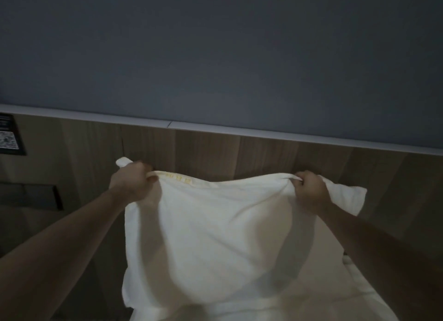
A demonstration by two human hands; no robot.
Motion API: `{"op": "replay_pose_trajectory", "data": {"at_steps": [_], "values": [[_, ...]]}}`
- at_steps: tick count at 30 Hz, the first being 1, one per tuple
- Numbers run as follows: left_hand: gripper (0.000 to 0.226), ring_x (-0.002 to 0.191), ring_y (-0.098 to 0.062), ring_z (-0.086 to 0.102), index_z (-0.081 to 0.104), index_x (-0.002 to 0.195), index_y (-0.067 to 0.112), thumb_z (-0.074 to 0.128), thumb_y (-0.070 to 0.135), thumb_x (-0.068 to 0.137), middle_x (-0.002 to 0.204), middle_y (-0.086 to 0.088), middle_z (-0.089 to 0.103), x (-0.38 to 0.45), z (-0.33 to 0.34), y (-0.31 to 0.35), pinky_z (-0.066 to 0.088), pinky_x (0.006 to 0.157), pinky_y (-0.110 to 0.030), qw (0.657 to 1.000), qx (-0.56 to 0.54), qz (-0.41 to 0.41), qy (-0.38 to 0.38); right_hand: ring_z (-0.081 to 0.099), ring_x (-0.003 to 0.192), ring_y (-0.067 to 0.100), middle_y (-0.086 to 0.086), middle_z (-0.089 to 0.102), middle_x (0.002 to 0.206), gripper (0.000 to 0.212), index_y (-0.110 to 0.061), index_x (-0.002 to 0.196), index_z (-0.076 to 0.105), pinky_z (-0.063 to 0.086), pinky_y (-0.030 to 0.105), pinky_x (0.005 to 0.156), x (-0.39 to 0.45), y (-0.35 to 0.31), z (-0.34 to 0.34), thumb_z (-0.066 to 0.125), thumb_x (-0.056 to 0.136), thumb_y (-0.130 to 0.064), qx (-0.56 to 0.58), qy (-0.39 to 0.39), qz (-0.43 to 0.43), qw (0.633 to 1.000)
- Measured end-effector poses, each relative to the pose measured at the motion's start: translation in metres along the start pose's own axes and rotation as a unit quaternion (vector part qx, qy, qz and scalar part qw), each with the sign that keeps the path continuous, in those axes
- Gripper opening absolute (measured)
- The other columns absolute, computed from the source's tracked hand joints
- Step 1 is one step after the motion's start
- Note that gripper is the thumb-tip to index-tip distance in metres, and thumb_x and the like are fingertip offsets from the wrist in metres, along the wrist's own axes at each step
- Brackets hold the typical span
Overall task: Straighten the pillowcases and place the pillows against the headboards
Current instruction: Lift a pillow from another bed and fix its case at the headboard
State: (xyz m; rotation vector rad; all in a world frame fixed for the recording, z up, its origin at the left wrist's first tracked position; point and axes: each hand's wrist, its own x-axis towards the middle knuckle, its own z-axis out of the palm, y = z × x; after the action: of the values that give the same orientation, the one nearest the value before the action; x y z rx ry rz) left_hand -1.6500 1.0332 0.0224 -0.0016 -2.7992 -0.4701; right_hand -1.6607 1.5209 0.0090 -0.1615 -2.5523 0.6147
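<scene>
**Pillow held up by its top corners in front of the headboard**

Both hands grip a white pillow (215, 236) by its upper edge and hold it upright, so that it hangs down broad and full. The left hand (133, 180) is closed in a fist around the top left corner, with a small ear of pillowcase sticking up past the knuckles. The right hand (310, 190) is clenched on the top right corner, where a loose flap of the case juts out to the right. The top edge sags a little between the two fists, and a faint yellow marking shows on it near the left hand.

Behind the pillow stands the wooden headboard (239, 152), capped by a pale trim under a grey wall (215, 52). The pillow's bottom reaches the white bed (323, 292). A dark panel (9, 134) sits at the headboard's left edge.
</scene>
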Motion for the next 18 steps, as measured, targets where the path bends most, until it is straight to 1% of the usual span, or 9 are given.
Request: {"op": "replay_pose_trajectory", "data": {"at_steps": [2, 4, 7, 9, 11, 13, 14, 16, 18], "values": [[0.025, 0.082, -0.031, 0.067, 0.061, 0.071, 0.028, 0.062, 0.033, 0.096, 0.079, -0.002, 0.065, 0.004, -0.009, -0.010, 0.047, 0.067, -0.033, 0.998, -0.044, -0.020, 0.040, 0.065, 0.098, 0.041, 0.019, 0.071, 0.100, 0.028, -0.009, 0.099, 0.076, 0.047, 0.041, 0.085, 0.008, -0.003, 0.002, 0.054, 0.099, -0.027, 0.027, 0.046, -0.008, 0.999], [0.025, 0.078, -0.030, 0.066, 0.067, 0.074, 0.025, 0.063, 0.034, 0.097, 0.075, -0.003, 0.067, 0.007, -0.012, -0.016, 0.044, 0.064, -0.031, 0.993, -0.082, -0.045, 0.070, 0.066, 0.094, 0.041, 0.018, 0.072, 0.096, 0.034, -0.009, 0.095, 0.075, 0.048, 0.042, 0.083, 0.014, -0.010, 0.004, 0.051, 0.097, -0.033, 0.055, 0.079, 0.001, 0.995], [0.028, 0.084, -0.034, 0.069, 0.075, 0.090, 0.017, 0.059, 0.038, 0.100, 0.083, -0.008, 0.072, 0.011, -0.003, -0.013, 0.045, 0.068, -0.033, 0.989, -0.098, -0.076, 0.086, 0.068, 0.093, 0.040, 0.017, 0.074, 0.091, 0.025, -0.010, 0.092, 0.075, 0.052, 0.041, 0.082, 0.020, -0.020, 0.007, 0.059, 0.096, -0.030, 0.070, 0.084, 0.029, 0.994], [0.027, 0.087, -0.036, 0.071, 0.076, 0.091, 0.017, 0.059, 0.038, 0.098, 0.086, -0.009, 0.074, 0.015, 0.001, -0.006, 0.045, 0.069, -0.033, 0.985, -0.098, -0.080, 0.118, 0.069, 0.093, 0.041, 0.019, 0.075, 0.090, 0.019, -0.010, 0.092, 0.075, 0.053, 0.041, 0.083, 0.020, -0.024, 0.006, 0.064, 0.094, -0.025, 0.063, 0.087, 0.046, 0.993], [0.022, 0.088, -0.036, 0.070, 0.075, 0.090, 0.019, 0.061, 0.036, 0.095, 0.091, -0.008, 0.073, 0.020, -0.002, 0.003, 0.044, 0.068, -0.034, 0.976, -0.114, -0.074, 0.172, 0.068, 0.092, 0.042, 0.020, 0.075, 0.089, 0.018, -0.009, 0.091, 0.075, 0.053, 0.041, 0.083, 0.022, -0.021, 0.003, 0.066, 0.093, -0.024, 0.065, 0.106, 0.049, 0.991], [0.018, 0.093, -0.035, 0.069, 0.074, 0.097, 0.020, 0.063, 0.033, 0.094, 0.100, -0.008, 0.071, 0.027, -0.004, 0.007, 0.044, 0.070, -0.034, 0.968, -0.139, -0.079, 0.194, 0.068, 0.095, 0.041, 0.020, 0.075, 0.096, 0.018, -0.009, 0.096, 0.076, 0.051, 0.040, 0.085, 0.024, -0.014, 0.000, 0.068, 0.092, -0.025, 0.077, 0.122, 0.062, 0.988], [0.017, 0.095, -0.035, 0.069, 0.075, 0.098, 0.020, 0.063, 0.031, 0.092, 0.103, -0.008, 0.070, 0.030, -0.005, 0.006, 0.044, 0.071, -0.034, 0.969, -0.140, -0.087, 0.182, 0.067, 0.098, 0.041, 0.019, 0.074, 0.100, 0.019, -0.010, 0.099, 0.077, 0.051, 0.040, 0.087, 0.025, -0.010, 0.000, 0.069, 0.091, -0.025, 0.080, 0.120, 0.074, 0.987], [0.019, 0.100, -0.037, 0.067, 0.073, 0.099, 0.022, 0.061, 0.027, 0.085, 0.106, -0.009, 0.068, 0.036, -0.003, 0.000, 0.045, 0.075, -0.034, 0.980, -0.123, -0.096, 0.121, 0.066, 0.102, 0.040, 0.018, 0.072, 0.108, 0.018, -0.012, 0.101, 0.077, 0.051, 0.040, 0.091, 0.023, -0.005, 0.000, 0.073, 0.087, -0.022, 0.075, 0.094, 0.095, 0.988], [0.025, 0.107, -0.037, 0.063, 0.067, 0.106, 0.021, 0.063, 0.026, 0.082, 0.115, -0.009, 0.060, 0.035, -0.004, -0.003, 0.046, 0.082, -0.038, 0.985, -0.119, -0.094, 0.079, 0.065, 0.104, 0.040, 0.017, 0.067, 0.114, 0.021, -0.012, 0.104, 0.074, 0.050, 0.040, 0.093, 0.018, -0.002, 0.002, 0.075, 0.084, -0.017, 0.066, 0.081, 0.081, 0.991]]}}
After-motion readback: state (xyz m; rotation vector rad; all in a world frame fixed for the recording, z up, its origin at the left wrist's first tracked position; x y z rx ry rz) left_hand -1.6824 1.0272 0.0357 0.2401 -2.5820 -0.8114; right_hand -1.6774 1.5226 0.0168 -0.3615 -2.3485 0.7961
